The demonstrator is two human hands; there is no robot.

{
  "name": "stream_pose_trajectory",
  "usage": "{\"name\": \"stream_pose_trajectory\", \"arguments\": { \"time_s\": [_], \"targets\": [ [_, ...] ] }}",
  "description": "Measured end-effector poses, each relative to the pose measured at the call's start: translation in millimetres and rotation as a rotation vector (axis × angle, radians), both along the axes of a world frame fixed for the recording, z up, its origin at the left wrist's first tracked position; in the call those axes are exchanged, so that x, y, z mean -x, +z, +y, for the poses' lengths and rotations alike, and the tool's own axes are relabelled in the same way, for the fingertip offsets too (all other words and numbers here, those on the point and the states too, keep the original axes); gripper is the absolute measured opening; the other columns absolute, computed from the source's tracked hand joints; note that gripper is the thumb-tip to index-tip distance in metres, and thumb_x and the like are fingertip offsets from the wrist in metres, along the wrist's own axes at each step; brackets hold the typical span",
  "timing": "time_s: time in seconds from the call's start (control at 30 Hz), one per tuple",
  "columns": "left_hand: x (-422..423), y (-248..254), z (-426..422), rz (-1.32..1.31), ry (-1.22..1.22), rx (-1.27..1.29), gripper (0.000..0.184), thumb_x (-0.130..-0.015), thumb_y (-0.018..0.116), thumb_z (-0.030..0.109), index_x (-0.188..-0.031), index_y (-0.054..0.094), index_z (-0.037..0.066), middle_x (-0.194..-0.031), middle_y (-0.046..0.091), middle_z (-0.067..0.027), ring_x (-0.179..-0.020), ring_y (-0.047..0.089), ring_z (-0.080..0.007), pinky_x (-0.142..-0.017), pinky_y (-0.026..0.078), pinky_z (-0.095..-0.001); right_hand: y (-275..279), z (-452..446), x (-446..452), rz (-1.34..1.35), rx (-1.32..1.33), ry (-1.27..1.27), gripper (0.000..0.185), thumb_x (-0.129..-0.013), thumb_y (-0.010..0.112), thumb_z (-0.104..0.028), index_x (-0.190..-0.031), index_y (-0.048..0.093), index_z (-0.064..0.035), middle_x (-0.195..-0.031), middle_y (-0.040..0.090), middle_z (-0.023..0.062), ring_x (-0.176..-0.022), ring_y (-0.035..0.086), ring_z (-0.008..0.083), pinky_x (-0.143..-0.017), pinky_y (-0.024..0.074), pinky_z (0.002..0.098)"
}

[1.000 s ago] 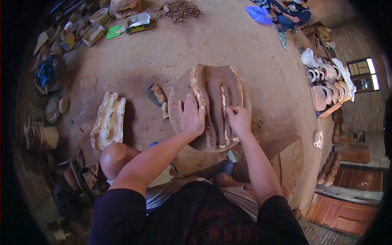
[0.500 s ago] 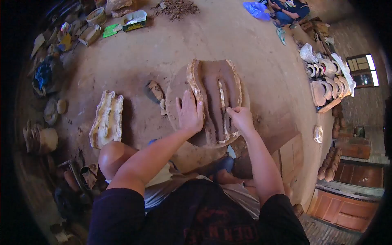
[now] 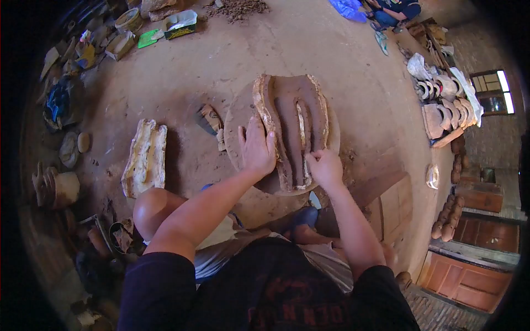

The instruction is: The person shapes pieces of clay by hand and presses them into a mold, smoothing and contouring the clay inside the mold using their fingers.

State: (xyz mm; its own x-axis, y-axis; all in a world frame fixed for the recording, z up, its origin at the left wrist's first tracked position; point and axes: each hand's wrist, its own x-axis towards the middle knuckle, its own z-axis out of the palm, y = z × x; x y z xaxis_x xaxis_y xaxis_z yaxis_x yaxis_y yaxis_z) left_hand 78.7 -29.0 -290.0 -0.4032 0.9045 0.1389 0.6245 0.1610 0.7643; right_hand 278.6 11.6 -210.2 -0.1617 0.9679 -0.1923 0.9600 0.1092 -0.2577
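A long plaster mold [image 3: 261, 99] lined with brown clay [image 3: 284, 110] lies on a round board [image 3: 234, 127] in front of me. Its clay forms channels around a pale central ridge [image 3: 301, 124]. My left hand [image 3: 258, 148] rests along the mold's left outer wall, fingers stretched out. At the lower right part of the clay, my right hand [image 3: 326, 167] has its fingers curled and pinched together; whatever is between the fingertips is hidden. A second pale mold piece [image 3: 146, 157] lies apart on the floor to the left, beside my knee.
Left of the board lies a crumpled brown packet [image 3: 210, 118]. Boxes and a bucket [image 3: 129, 21] line the far left. Curved clay pieces [image 3: 450, 113] are stacked at right. A person [image 3: 395, 11] sits at the top right near a blue bag [image 3: 349, 9].
My right hand has shifted slightly down along the clay, its fingers curling more. The left hand stays against the mold wall. The camera view has shifted slightly.
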Motion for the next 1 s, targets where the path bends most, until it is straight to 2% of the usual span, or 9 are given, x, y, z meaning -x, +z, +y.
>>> {"name": "stream_pose_trajectory", "arguments": {
  "time_s": [0.13,0.23,0.43,0.53,0.63,0.73,0.83,0.93,1.0],
  "targets": [
    [1.6,6.3,1.1,-0.017,-0.005,-0.013,0.062,-0.106,0.038,0.034,-0.149,0.036,-0.01,-0.157,0.037,-0.0296,-0.151,0.029,-0.0374,-0.125,0.007,-0.0557,9.5,-18.1,3.4,0.009,-0.113,0.025,0.037,-0.09,0.066,-0.039,-0.097,0.078,-0.0053,-0.093,0.074,0.0185,-0.09,0.071,0.0386,-0.08,0.0554,0.0478],
    [1.7,9.3,1.6,-0.015,-0.014,-0.023,0.062,-0.106,0.039,0.034,-0.149,0.037,-0.011,-0.157,0.037,-0.0295,-0.151,0.029,-0.0377,-0.125,0.007,-0.0557,32.6,-1.3,8.1,0.088,0.293,-0.143,0.035,-0.092,0.065,-0.039,-0.104,0.078,-0.0094,-0.107,0.071,0.0179,-0.098,0.069,0.0378,-0.085,0.0546,0.0486],
    [3.8,7.2,0.6,-0.035,-0.02,-0.003,0.063,-0.105,0.039,0.034,-0.15,0.036,-0.01,-0.157,0.037,-0.0289,-0.151,0.029,-0.0374,-0.125,0.008,-0.0549,9.2,-34.8,-1.8,0.05,-0.085,-0.042,0.035,-0.091,0.066,-0.038,-0.1,0.079,-0.0064,-0.097,0.073,0.0191,-0.092,0.07,0.0388,-0.082,0.0551,0.0468],
    [3.8,5.8,1.9,-0.015,-0.018,-0.015,0.062,-0.106,0.039,0.034,-0.15,0.036,-0.01,-0.157,0.037,-0.0288,-0.151,0.03,-0.0371,-0.125,0.008,-0.0546,11.5,-38.8,-4.6,0.065,-0.079,-0.038,0.034,-0.091,0.066,-0.037,-0.1,0.079,-0.0068,-0.097,0.072,0.0205,-0.092,0.07,0.0392,-0.082,0.055,0.0466],
    [2.9,5.3,2.5,-0.013,-0.016,-0.025,0.062,-0.106,0.039,0.034,-0.15,0.036,-0.009,-0.157,0.037,-0.0285,-0.151,0.03,-0.0365,-0.125,0.008,-0.0544,14.8,-30.3,-10.0,0.189,0.133,-0.131,0.034,-0.091,0.068,-0.038,-0.102,0.079,-0.0082,-0.102,0.07,0.021,-0.096,0.069,0.0393,-0.084,0.0548,0.0474],
    [8.9,2.8,2.3,0.004,-0.033,-0.003,0.062,-0.106,0.039,0.034,-0.15,0.036,-0.01,-0.157,0.037,-0.0283,-0.15,0.031,-0.0364,-0.125,0.008,-0.0547,1.1,-46.2,-6.1,0.159,-0.128,-0.076,0.031,-0.09,0.069,-0.035,-0.096,0.08,-0.0073,-0.093,0.07,0.0207,-0.089,0.07,0.0401,-0.082,0.0553,0.0473],
    [9.5,1.8,4.4,0.01,-0.05,-0.017,0.062,-0.106,0.038,0.034,-0.149,0.038,-0.01,-0.156,0.038,-0.0283,-0.149,0.032,-0.0367,-0.125,0.009,-0.0551,9.0,-54.8,-11.6,0.175,-0.089,0.006,0.03,-0.089,0.071,-0.033,-0.095,0.08,-0.0053,-0.091,0.07,0.021,-0.084,0.068,0.0429,-0.081,0.055,0.0477],
    [19.0,-0.2,12.8,0.027,-0.069,-0.076,0.062,-0.106,0.038,0.034,-0.148,0.039,-0.01,-0.155,0.04,-0.028,-0.148,0.035,-0.0367,-0.125,0.01,-0.0554,30.3,-51.5,-22.0,0.203,0.33,-0.103,0.025,-0.09,0.071,-0.025,-0.097,0.075,-0.0015,-0.087,0.071,0.0175,-0.079,0.072,0.0349,-0.072,0.0563,0.0436],
    [20.7,-2.4,11.7,0.01,-0.077,-0.083,0.062,-0.106,0.038,0.035,-0.149,0.038,-0.009,-0.155,0.041,-0.0268,-0.148,0.036,-0.0359,-0.125,0.01,-0.0551,55.0,-25.3,-25.2,0.667,0.406,-0.332,0.025,-0.093,0.07,-0.022,-0.101,0.068,0.0015,-0.087,0.068,0.0124,-0.077,0.069,0.0202,-0.063,0.0541,0.036]
  ]
}}
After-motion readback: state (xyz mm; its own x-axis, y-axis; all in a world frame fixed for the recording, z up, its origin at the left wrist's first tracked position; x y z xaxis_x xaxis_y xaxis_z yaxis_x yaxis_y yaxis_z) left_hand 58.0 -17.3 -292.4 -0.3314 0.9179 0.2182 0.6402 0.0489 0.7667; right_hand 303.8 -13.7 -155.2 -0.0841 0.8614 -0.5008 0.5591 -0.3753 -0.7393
